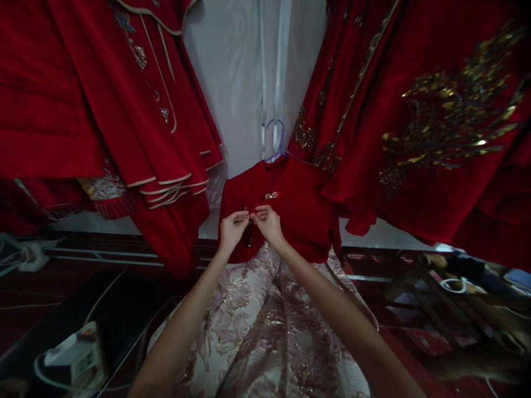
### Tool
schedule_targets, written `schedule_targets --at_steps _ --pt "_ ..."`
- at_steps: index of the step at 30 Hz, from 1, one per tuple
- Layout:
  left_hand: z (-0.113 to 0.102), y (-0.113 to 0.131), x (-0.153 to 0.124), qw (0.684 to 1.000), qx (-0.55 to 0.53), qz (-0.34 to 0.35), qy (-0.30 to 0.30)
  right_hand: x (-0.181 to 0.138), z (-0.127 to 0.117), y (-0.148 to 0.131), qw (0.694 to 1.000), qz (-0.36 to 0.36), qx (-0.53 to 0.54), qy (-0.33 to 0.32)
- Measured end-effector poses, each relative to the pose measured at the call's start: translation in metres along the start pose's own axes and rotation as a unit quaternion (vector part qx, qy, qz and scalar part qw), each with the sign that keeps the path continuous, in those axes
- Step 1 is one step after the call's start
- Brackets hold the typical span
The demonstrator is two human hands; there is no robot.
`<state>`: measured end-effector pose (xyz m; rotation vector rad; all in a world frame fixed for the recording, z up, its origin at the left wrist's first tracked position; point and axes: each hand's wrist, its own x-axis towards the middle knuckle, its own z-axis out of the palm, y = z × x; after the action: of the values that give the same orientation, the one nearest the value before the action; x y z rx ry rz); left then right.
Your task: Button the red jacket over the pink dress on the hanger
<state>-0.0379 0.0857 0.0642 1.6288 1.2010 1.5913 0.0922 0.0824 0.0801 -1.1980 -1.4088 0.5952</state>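
Observation:
A short red velvet jacket [298,213] hangs on a blue hanger [277,141] against a white wall. It tops a pale brocade skirt [265,326] with gold floral pattern. A pearl clasp [271,195] shows on its front near the collar. My left hand [232,228] and my right hand [267,221] meet at the jacket's front opening just below that clasp. The fingertips of both pinch a small fastening there. The fastening itself is mostly hidden by my fingers.
Red garments with cream piping [136,110] hang at the left. A red robe with gold embroidery [440,121] hangs at the right. A white power strip with cables [78,356] lies on the dark floor at lower left. Cluttered objects [456,298] sit at lower right.

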Motion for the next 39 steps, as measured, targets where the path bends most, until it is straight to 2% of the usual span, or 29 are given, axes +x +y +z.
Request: schedule_targets --at_steps 5,9,11,13,15,17,19,22,25,27,31,35,39 --pt "-0.009 0.002 0.002 0.999 0.036 0.021 -0.015 -0.001 0.004 0.002 1.000 -0.010 -0.008 0.020" --pt "-0.010 0.006 0.010 0.998 0.012 -0.005 -0.055 -0.002 0.003 0.002 0.999 -0.032 -0.021 0.026" --pt "-0.008 0.005 0.014 0.996 -0.014 -0.026 -0.080 -0.002 -0.001 0.002 0.999 -0.042 -0.014 0.010" --pt "-0.008 0.001 0.015 0.993 -0.039 -0.043 -0.101 -0.002 -0.010 0.002 0.998 -0.040 0.021 -0.032" --pt "-0.010 -0.005 0.009 0.992 -0.048 -0.060 -0.104 -0.005 -0.022 0.005 0.994 -0.021 0.074 -0.072" --pt "-0.013 -0.013 -0.004 0.992 -0.028 -0.077 -0.096 -0.011 -0.038 0.009 0.992 0.008 0.097 -0.075" --pt "-0.016 -0.018 -0.023 0.992 0.019 -0.074 -0.102 -0.022 -0.054 0.017 0.995 0.036 0.058 -0.076" --pt "-0.014 -0.019 -0.058 0.984 0.128 -0.012 -0.123 -0.045 -0.069 0.030 0.991 0.033 -0.098 -0.082" --pt "-0.001 -0.013 -0.086 0.971 0.225 0.028 -0.082 -0.064 -0.072 0.042 0.970 -0.005 -0.241 -0.029" --pt "0.010 -0.009 -0.096 0.968 0.244 0.025 -0.057 -0.071 -0.070 0.046 0.960 -0.025 -0.278 -0.007" --pt "0.020 -0.003 -0.097 0.969 0.242 0.014 -0.048 -0.071 -0.068 0.051 0.968 -0.046 -0.244 -0.021" --pt "0.017 -0.001 -0.095 0.955 0.292 0.002 -0.046 -0.069 -0.071 0.058 0.985 -0.011 -0.161 -0.064" --pt "0.016 0.001 -0.097 0.957 0.286 -0.017 -0.049 -0.069 -0.072 0.067 0.994 0.010 -0.088 -0.069"
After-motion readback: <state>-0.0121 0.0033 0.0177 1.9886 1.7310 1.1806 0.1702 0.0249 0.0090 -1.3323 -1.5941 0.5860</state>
